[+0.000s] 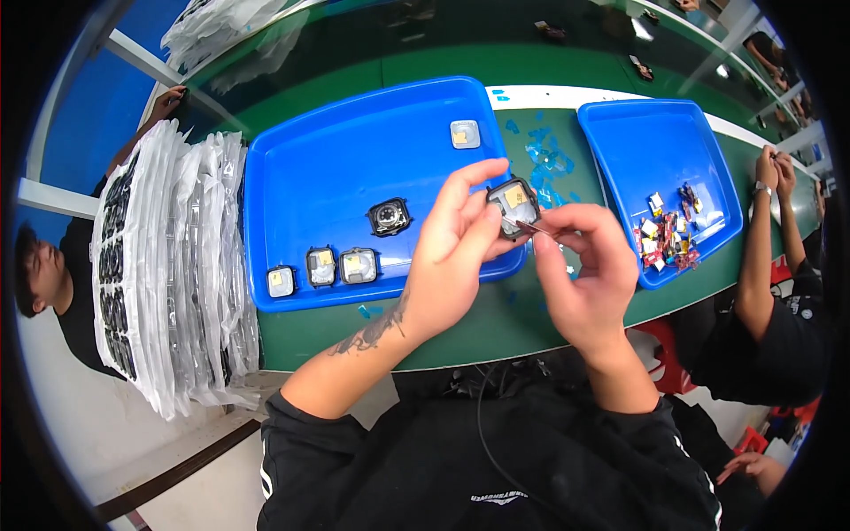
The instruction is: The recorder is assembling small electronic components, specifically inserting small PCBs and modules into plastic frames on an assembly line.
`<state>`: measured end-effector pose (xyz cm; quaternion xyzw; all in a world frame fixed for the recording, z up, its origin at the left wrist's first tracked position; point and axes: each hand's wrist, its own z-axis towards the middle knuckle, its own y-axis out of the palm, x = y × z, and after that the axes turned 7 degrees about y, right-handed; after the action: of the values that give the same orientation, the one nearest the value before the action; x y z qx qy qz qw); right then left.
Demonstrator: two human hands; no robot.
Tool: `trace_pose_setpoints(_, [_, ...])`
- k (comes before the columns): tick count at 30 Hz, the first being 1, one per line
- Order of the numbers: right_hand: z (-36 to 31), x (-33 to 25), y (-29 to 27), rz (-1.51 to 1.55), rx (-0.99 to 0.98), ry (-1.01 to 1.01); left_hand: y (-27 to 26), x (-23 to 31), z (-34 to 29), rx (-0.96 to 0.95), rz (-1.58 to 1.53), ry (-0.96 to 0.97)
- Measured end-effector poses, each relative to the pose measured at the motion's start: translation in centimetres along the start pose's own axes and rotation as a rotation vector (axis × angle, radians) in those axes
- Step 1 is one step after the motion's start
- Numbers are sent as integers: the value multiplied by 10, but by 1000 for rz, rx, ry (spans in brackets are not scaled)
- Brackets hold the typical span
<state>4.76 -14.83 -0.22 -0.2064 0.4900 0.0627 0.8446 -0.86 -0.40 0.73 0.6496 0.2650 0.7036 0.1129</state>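
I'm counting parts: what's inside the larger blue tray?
The larger blue tray shows five squarish pieces: three at lower left, a black one near the middle, a pale one upper right. The left hand covers part of it; anything beneath is hidden.

TEXT | wearer's black shirt (416,460): white lettering (498,498) | co-worker's shirt (784,341): small pale print (805,306), illegible

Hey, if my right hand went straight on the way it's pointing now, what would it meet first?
Most likely the case in your left hand. The tool in your right hand overlaps its edge in the picture, though depth is unclear, so I can't tell if they touch.
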Motion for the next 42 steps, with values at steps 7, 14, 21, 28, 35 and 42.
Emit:
trace_pose_setpoints(7, [9,-3,-22,782,-174,633,-2,-1,-7,-213,1003,644])
trace_pose_setpoints(14, [6,-11,-27,951,-158,794,-5,-8,-3,-176,1085,774])
trace_pose_setpoints(21, [13,-10,-23,-205,-53,-154,-4,-8,-2,-179,1135,799])
trace_pose_setpoints(28, [13,-12,-22,-139,-121,83,-7,-8,-3,-177,1210,827])
trace_pose_setpoints(35, [11,-5,-37,331,-337,459,-11,-6,-4,-225,318,101])
trace_pose_setpoints(42, [6,-11,-31,436,-245,441,-3,-5,-4,-121,37,-209])
